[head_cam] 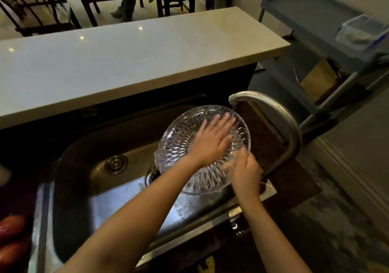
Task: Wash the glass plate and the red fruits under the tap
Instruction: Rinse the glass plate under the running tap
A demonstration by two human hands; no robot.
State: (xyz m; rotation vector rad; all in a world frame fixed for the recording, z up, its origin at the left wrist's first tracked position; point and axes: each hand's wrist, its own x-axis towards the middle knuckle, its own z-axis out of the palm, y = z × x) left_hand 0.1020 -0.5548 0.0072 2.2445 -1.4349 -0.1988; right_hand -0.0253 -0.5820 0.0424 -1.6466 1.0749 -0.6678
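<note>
1. Two hands of mine are on the glass plate (179,140), which is held above the sink (90,190), just below the mouth of the tap (280,112).
2. My left hand (210,142) lies flat on the plate's inner face. Its fingers are straight and slightly spread, reaching toward the far rim.
3. My right hand (246,172) grips the plate at its near right rim. The thumb is on top, and the other fingers are curled beneath, showing blurred through the glass.
4. The tap arches in from the right. A thin stream of water (233,109) falls from it onto the plate's far edge, just beside my left fingertips.
5. The red fruits (12,232) lie at the far left edge of view, beside the sink and well apart from the plate. At least two show.
6. A round drain cover (116,164) sits in the basin left of the plate.
7. Beyond the sink runs a pale counter (126,62).
8. To the right stands a grey cart (311,18) carrying a clear plastic container (362,30).
</note>
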